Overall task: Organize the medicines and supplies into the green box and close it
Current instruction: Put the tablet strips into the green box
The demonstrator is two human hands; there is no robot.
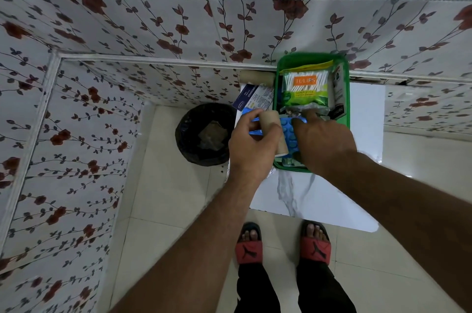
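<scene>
The green box (346,98) stands open on a small white table (362,113). A pack of cotton swabs (306,87) lies on top inside it, with other packets at its right wall. My left hand (251,149) grips a beige bandage roll (274,131) at the box's left rim. My right hand (323,144) reaches into the near end of the box, fingers pressing on a blue blister strip (287,131). Whether it grips the strip is hidden by the hand.
Another beige roll (256,78) and a blue-and-white leaflet (255,98) lie on the table left of the box. A black-lined waste bin (204,133) stands on the floor to the left. Flowered walls close in behind and left. My sandalled feet (283,243) stand below.
</scene>
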